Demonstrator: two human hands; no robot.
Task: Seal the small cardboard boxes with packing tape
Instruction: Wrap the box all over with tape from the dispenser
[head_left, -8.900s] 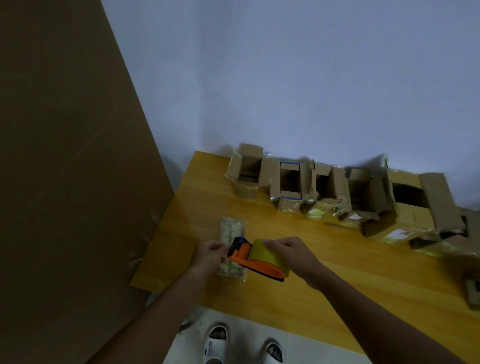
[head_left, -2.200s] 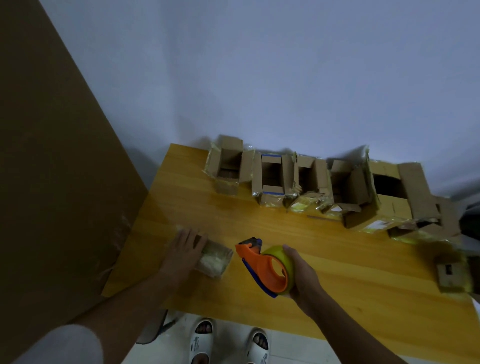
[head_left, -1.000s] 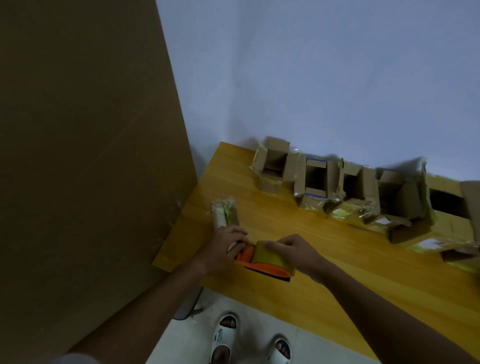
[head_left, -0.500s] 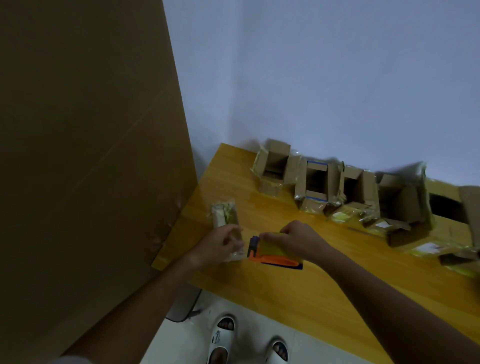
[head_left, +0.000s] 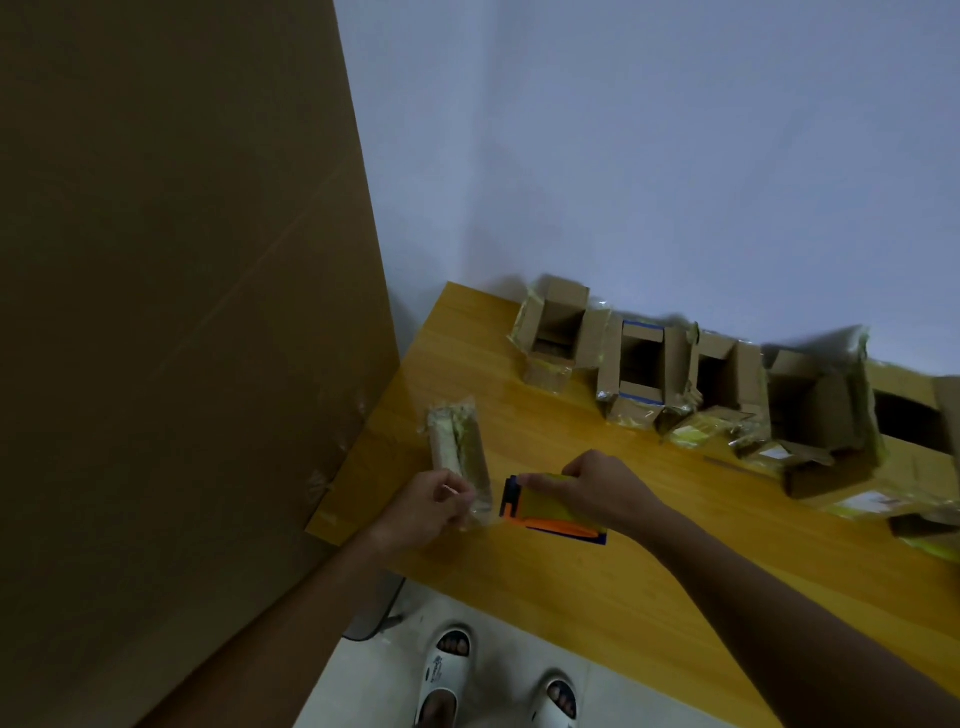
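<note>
Since a moment ago the tape dispenser (head_left: 553, 506) has drawn slightly away from the small box (head_left: 460, 457), held curled in the right hand (head_left: 602, 491). Left hand (head_left: 428, 512) pinches the box's near end, close to the counter (head_left: 649, 571) corner. Tape-wrapped, wrinkled box; open boxes (head_left: 639, 369) line the wall, rightmost cut off.

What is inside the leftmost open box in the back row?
The leftmost open box shows bare cardboard walls and a dark interior; nothing is visibly inside. Its near wall hides the bottom, so a low item cannot be ruled out.
</note>
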